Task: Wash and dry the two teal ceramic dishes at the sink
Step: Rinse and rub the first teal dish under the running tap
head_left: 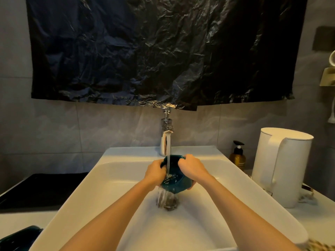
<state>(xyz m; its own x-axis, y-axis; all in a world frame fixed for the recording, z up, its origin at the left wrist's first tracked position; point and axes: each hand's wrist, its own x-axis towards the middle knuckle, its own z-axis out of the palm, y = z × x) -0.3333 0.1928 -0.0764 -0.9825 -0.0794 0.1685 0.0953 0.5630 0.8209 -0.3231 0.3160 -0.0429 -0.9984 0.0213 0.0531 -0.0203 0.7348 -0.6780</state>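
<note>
Fingers (182, 159) of our right hand (193, 168) curl over rim of teal dish (175, 183); left hand (155, 172) grips opposite side. Dish sits between both hands, tilted under tap stream (168, 160) above sink drain (170, 205). Second teal dish (20, 237) lies far left on counter (18, 220); we judge left hand nearer.

Second teal dish (20, 237) cut off at bottom-left edge, drain (169, 202) blurred
</note>
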